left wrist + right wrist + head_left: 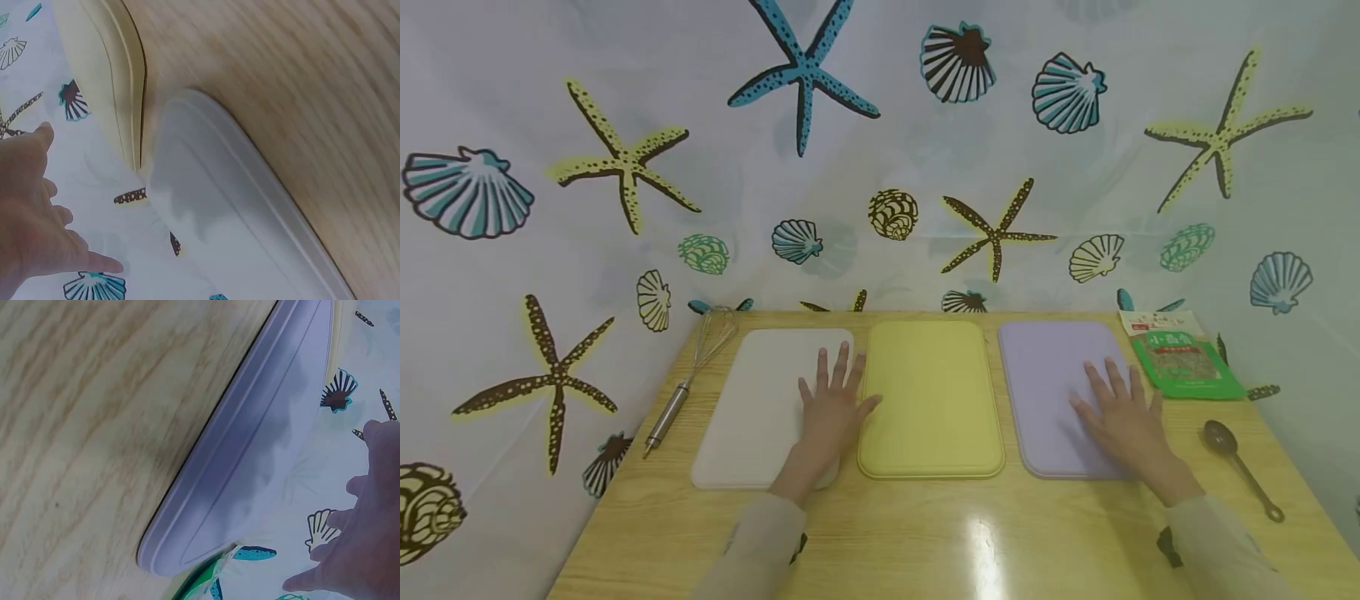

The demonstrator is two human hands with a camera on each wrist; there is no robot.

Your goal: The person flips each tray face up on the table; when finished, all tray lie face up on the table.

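Three cutting boards lie side by side on the wooden table: a white one [760,400], a yellow one [932,400] and a lilac one [1052,392]. My left hand [831,408], fingers spread, is over the right side of the white board, its thumb overlapping the yellow board's edge in the head view. Over the lilac board's right part is my right hand [1123,421], also with fingers spread. In the wrist views the left hand [37,219] and the right hand [369,531] show raised above the boards, and neither holds anything.
To the left of the white board lies a whisk [688,383] with a metal handle. A green and white food packet [1183,358] is at the back right, and a dark slotted spoon [1240,467] lies in front of it. A shell-patterned cloth [865,158] hangs behind the table [910,542].
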